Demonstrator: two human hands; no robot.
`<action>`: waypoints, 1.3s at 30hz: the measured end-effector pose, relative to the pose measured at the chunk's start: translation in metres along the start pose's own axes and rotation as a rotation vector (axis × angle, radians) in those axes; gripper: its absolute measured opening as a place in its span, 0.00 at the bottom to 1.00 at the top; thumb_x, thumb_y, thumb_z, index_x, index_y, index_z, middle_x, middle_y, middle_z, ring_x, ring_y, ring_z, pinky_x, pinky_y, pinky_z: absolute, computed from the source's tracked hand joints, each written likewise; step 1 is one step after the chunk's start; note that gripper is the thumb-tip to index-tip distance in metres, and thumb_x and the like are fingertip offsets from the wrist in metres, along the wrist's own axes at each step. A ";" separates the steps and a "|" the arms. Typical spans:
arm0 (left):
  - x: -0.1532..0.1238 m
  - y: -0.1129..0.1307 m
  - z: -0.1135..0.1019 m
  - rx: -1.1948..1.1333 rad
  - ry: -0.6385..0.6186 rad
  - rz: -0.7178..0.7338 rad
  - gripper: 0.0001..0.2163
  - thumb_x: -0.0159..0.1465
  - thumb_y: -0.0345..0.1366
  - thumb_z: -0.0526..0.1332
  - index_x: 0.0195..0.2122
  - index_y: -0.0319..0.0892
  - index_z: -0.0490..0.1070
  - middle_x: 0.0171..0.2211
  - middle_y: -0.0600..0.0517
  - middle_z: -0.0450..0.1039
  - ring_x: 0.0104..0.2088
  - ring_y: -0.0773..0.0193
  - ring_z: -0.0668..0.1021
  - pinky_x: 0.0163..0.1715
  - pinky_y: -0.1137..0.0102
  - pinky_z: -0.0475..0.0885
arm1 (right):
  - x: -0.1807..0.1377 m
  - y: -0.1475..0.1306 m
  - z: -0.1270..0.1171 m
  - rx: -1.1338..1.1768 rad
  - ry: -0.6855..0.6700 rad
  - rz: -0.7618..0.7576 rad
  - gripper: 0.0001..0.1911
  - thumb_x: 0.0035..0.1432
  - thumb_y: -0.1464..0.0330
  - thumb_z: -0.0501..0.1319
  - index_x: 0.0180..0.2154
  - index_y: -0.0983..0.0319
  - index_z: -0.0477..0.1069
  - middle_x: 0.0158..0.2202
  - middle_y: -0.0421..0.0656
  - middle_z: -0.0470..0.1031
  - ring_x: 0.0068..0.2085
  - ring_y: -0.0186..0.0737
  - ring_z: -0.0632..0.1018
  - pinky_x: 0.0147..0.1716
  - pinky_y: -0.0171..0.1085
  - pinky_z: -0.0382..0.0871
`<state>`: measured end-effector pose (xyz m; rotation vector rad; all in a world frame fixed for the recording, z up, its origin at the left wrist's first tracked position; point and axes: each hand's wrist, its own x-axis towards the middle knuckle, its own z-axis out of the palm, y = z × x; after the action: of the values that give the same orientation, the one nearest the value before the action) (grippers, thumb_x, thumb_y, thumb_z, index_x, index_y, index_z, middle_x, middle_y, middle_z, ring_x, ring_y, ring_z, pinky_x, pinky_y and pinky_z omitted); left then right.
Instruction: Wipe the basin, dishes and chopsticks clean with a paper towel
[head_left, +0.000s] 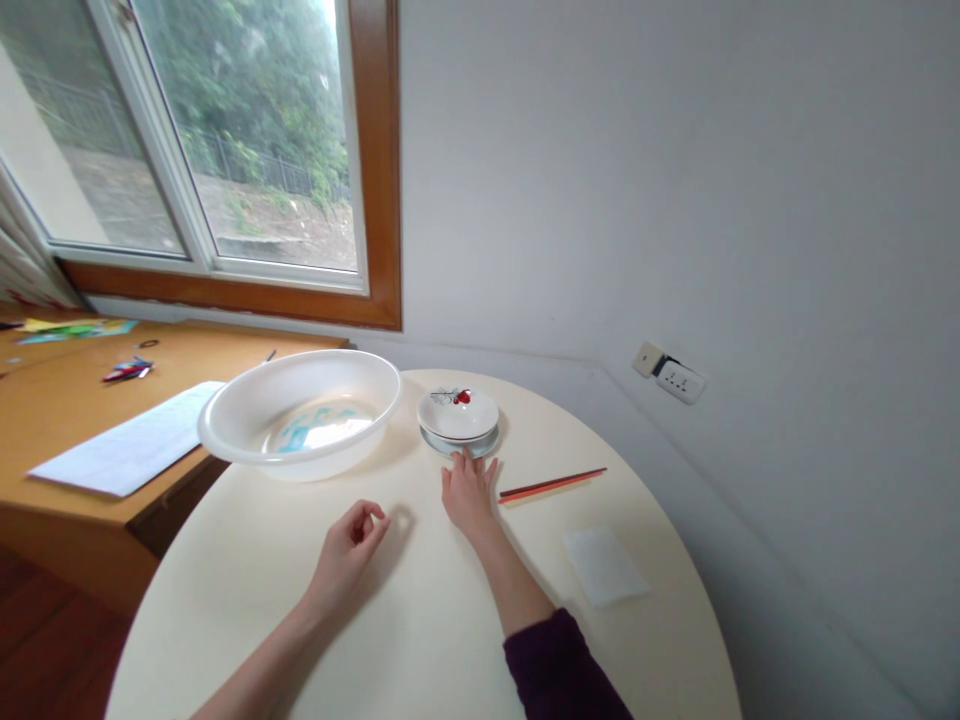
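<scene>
Purple sleeve cloth covers part of the right arm; the right hand spreads its fingers at the near rim of the stacked dishes, contact unclear. Nearby, the left hand curls loosely above the smooth counter. Beyond it, just left of the dishes, stands a wide, translucent plastic basin. Right of the right hand lie slim, straight chopsticks and, nearer, a thin whitish sheet. Round and glossy, the dishes show a red flower.
</scene>
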<state>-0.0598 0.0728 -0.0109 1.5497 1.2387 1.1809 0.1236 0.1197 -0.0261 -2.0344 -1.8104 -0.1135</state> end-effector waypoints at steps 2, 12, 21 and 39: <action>0.000 0.000 0.000 0.000 -0.003 0.000 0.17 0.52 0.52 0.59 0.25 0.41 0.66 0.15 0.62 0.48 0.18 0.71 0.56 0.19 0.74 0.51 | -0.001 0.000 -0.001 -0.006 0.004 -0.008 0.18 0.62 0.67 0.47 0.51 0.66 0.64 0.58 0.53 0.62 0.55 0.56 0.65 0.57 0.61 0.42; 0.001 0.000 -0.001 -0.021 -0.013 -0.016 0.15 0.51 0.49 0.59 0.23 0.41 0.64 0.14 0.62 0.49 0.18 0.71 0.56 0.20 0.74 0.51 | -0.001 0.001 -0.009 0.028 0.038 -0.016 0.16 0.63 0.70 0.46 0.48 0.61 0.67 0.51 0.47 0.71 0.49 0.42 0.72 0.55 0.48 0.48; -0.001 0.001 0.000 -0.015 -0.007 -0.023 0.12 0.50 0.45 0.58 0.22 0.41 0.62 0.15 0.62 0.50 0.18 0.71 0.57 0.20 0.74 0.51 | 0.002 0.006 -0.008 0.023 0.343 -0.188 0.11 0.60 0.72 0.52 0.26 0.62 0.68 0.25 0.39 0.73 0.31 0.35 0.72 0.38 0.38 0.52; -0.001 0.001 -0.001 -0.001 -0.016 -0.003 0.12 0.51 0.45 0.57 0.22 0.42 0.61 0.15 0.62 0.50 0.18 0.71 0.57 0.21 0.74 0.51 | 0.009 0.017 0.000 0.114 0.556 -0.219 0.06 0.57 0.72 0.56 0.27 0.61 0.65 0.24 0.38 0.71 0.31 0.36 0.69 0.35 0.37 0.53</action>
<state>-0.0603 0.0713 -0.0097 1.5534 1.2296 1.1646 0.1419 0.1267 -0.0272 -1.5194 -1.6225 -0.5649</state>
